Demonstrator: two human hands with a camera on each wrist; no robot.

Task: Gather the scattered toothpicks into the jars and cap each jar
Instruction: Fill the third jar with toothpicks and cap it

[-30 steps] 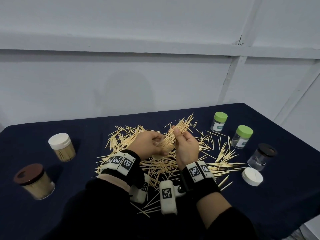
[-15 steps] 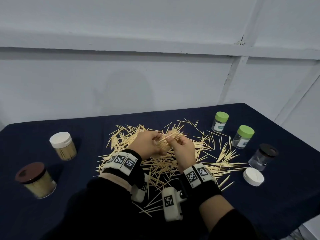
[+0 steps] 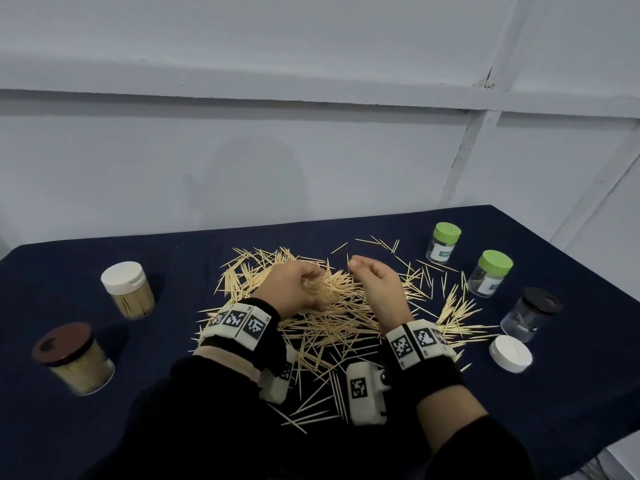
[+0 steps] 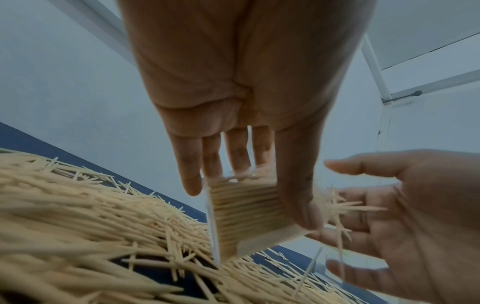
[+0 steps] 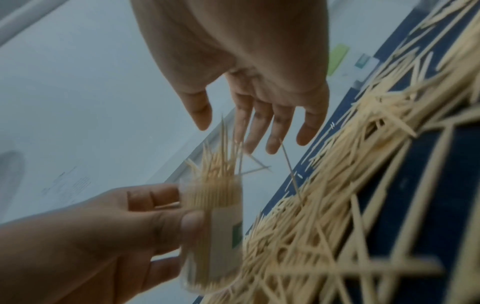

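Now the right hand (image 3: 375, 289), which a second ago pinched a bundle of toothpicks, hangs loose and empty mid-tabletop, the bundle standing in the clear jar (image 5: 215, 222) gripped by the left hand (image 3: 294, 289), so this jar looks nearly full while scattered toothpicks (image 3: 332, 327) remain.

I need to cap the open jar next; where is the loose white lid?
In the head view the white lid lies flat on the dark tablecloth at the right, just in front of the black-capped jar and beyond the right hand.
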